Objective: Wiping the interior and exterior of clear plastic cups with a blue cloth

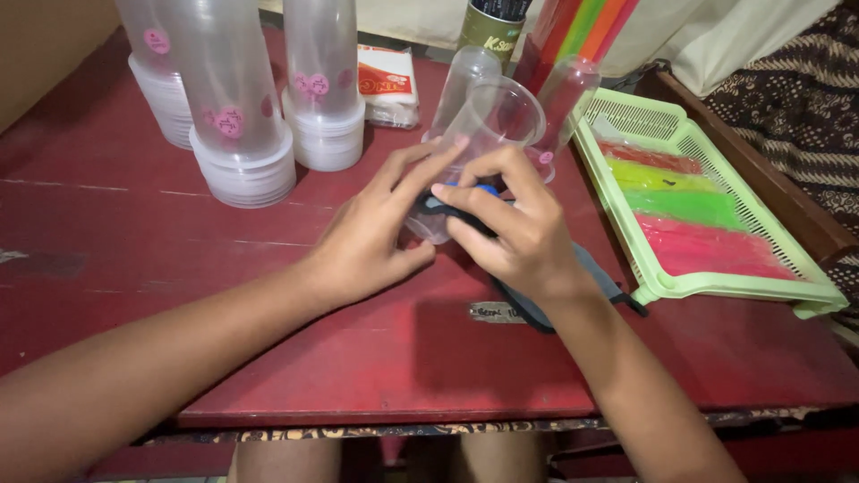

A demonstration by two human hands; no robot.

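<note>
Left hand (362, 237) steadies the clear cup (488, 125) mid-bench (107, 224); right hand (519, 228) pinches a dark-blue piece (452, 207) against it. Keep both grips firm, cup tilted.

Stacks of clear cups (240, 125) with pink stickers, green tray (662, 286) of coloured sheets, white packet (387, 85), red table (358, 358).

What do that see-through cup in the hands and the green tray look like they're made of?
The cup, held by the left hand and right hand, looks like thin clear plastic: you see through it and the rim shines. The tray seems moulded plastic, pale green and matte, with slotted walls.
</note>
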